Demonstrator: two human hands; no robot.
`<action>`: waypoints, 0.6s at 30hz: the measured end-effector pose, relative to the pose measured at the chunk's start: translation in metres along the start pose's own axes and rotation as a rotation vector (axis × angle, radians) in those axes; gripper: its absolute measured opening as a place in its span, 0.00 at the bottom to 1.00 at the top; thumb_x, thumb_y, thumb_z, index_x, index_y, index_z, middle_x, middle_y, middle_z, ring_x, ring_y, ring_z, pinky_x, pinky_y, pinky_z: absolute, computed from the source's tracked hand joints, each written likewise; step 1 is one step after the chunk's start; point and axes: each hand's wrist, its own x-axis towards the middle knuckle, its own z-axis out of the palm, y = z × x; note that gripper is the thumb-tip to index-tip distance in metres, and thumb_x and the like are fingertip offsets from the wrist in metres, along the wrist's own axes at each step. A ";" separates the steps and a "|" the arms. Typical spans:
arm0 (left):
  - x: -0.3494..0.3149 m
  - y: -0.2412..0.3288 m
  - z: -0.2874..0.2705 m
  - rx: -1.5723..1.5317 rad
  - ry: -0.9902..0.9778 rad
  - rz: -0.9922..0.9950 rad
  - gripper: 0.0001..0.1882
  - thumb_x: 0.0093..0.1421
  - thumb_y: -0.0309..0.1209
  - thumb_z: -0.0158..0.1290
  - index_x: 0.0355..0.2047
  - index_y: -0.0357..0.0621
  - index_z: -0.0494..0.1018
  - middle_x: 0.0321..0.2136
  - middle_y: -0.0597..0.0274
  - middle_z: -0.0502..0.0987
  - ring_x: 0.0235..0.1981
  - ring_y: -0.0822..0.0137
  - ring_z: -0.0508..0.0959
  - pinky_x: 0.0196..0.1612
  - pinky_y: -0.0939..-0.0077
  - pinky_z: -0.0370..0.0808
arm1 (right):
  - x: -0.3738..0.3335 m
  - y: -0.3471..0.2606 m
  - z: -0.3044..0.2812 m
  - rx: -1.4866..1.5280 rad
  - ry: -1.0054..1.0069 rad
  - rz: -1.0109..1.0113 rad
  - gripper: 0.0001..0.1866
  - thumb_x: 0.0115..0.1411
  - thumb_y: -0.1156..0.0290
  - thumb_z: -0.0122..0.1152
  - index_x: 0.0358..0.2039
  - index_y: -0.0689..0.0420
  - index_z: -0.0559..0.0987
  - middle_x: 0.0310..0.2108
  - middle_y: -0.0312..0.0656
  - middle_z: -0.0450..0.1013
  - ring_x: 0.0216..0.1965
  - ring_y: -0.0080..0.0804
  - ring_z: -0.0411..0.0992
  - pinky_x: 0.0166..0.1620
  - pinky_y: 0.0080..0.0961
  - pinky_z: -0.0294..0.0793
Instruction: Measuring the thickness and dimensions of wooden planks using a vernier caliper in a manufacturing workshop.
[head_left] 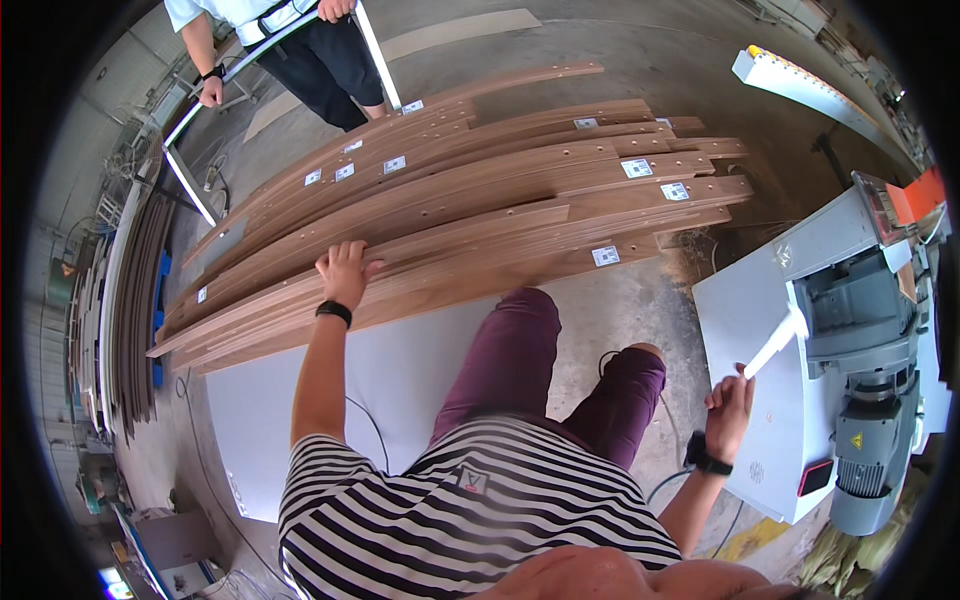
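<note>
Long brown wooden boards (pixel 480 185) lie stacked side by side in front of me, several with drilled holes and small white labels. My left hand (pixel 345 275) is on the near part of the stack, its fingers bent over the edge of a wooden board and its thumb out to the right. Off to my right, my right hand (pixel 728 405) is closed around the lower end of a slim white stick-like tool (pixel 768 348). Its wider far end points up and away, over the machine; I cannot make out its exact kind.
A pale grey machine (pixel 745 300) with a grey motor (pixel 868 450) stands close on my right; a phone-like device (pixel 815 478) lies on it. Across the boards a person (pixel 300 50) holds a white metal frame (pixel 185 130). More boards (pixel 140 300) are stacked at the left.
</note>
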 end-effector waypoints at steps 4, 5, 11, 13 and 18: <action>0.016 0.053 0.005 -0.045 0.073 0.060 0.24 0.54 0.52 0.53 0.46 0.54 0.70 0.38 0.67 0.74 0.44 0.62 0.70 0.49 0.57 0.60 | 0.025 0.004 0.063 -0.500 0.004 0.109 0.11 0.68 0.59 0.46 0.33 0.50 0.69 0.15 0.24 0.52 0.15 0.12 0.50 0.18 0.15 0.51; 0.021 0.070 0.005 -0.086 0.084 0.071 0.23 0.54 0.51 0.54 0.46 0.54 0.70 0.38 0.67 0.74 0.44 0.62 0.70 0.49 0.57 0.60 | 0.032 0.012 0.071 -0.438 -0.090 0.037 0.11 0.68 0.59 0.46 0.33 0.51 0.70 0.15 0.24 0.54 0.16 0.12 0.52 0.19 0.15 0.52; 0.063 0.149 -0.005 -0.546 0.077 0.141 0.19 0.61 0.44 0.52 0.46 0.45 0.72 0.39 0.63 0.76 0.45 0.62 0.73 0.51 0.62 0.63 | 0.087 0.016 0.146 -0.867 -0.349 -0.418 0.15 0.67 0.62 0.49 0.30 0.60 0.73 0.18 0.29 0.60 0.21 0.17 0.59 0.24 0.20 0.58; 0.085 0.169 -0.015 -1.011 -0.047 0.066 0.18 0.63 0.40 0.51 0.47 0.43 0.72 0.41 0.61 0.77 0.45 0.64 0.74 0.50 0.67 0.65 | 0.109 0.014 0.172 -0.930 -0.496 -0.514 0.15 0.66 0.61 0.51 0.29 0.61 0.73 0.17 0.31 0.60 0.20 0.19 0.59 0.23 0.22 0.59; 0.119 0.195 -0.040 -1.638 -0.206 -0.043 0.14 0.65 0.31 0.49 0.49 0.38 0.72 0.43 0.61 0.77 0.43 0.72 0.76 0.47 0.80 0.70 | 0.149 0.001 0.241 -1.269 -0.817 -0.564 0.17 0.62 0.53 0.53 0.29 0.55 0.73 0.20 0.47 0.68 0.22 0.44 0.69 0.27 0.38 0.65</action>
